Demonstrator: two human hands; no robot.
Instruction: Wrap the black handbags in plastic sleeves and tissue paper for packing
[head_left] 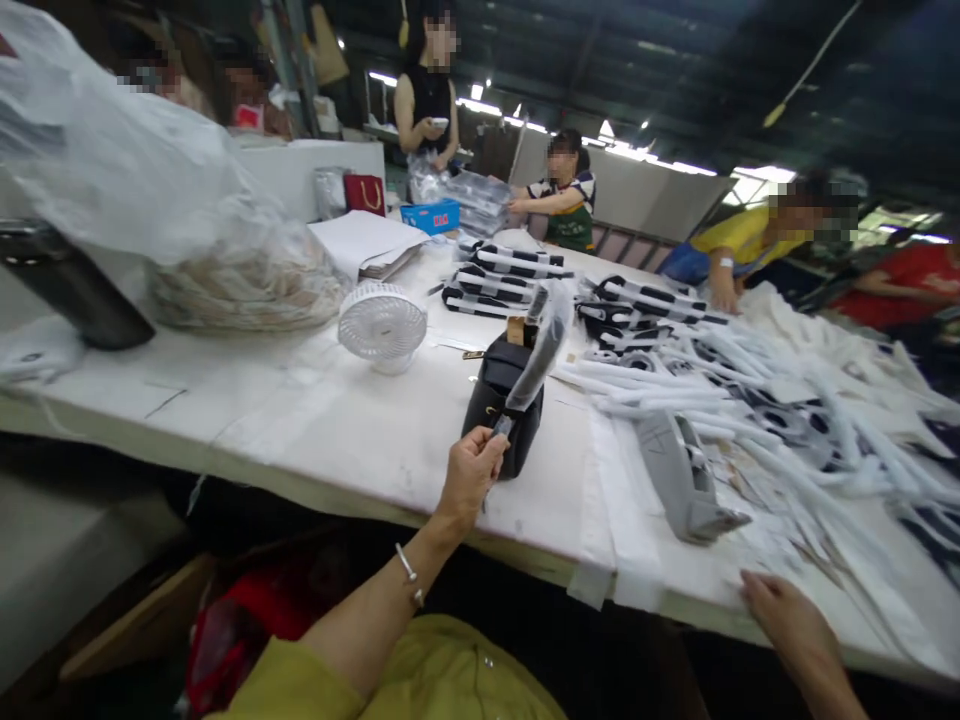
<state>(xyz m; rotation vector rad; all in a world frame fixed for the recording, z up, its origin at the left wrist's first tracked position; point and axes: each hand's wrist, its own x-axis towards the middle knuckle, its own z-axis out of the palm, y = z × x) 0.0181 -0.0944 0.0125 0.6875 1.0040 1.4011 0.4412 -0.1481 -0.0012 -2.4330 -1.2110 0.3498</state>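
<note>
My left hand (472,470) is closed on the end of a strap (538,355) wrapped in clear plastic. The strap slants up over a small black bag (489,385) on the white table, with a brown tag (516,330) near its top. At the front edge of the table on the right is my right hand (787,625). Its fingers look loosely stretched toward the left, with nothing visible in them. The nearest thing to it is a grey tape dispenser (686,480).
Left of the bag stands a white fan (382,325); farther left are a dark bottle (75,285) and a large plastic bag (187,190). Bundled black-and-white straps (510,275) and white-wrapped straps (660,385) cover the right. A blue box (430,217) lies behind. Several people are around the table.
</note>
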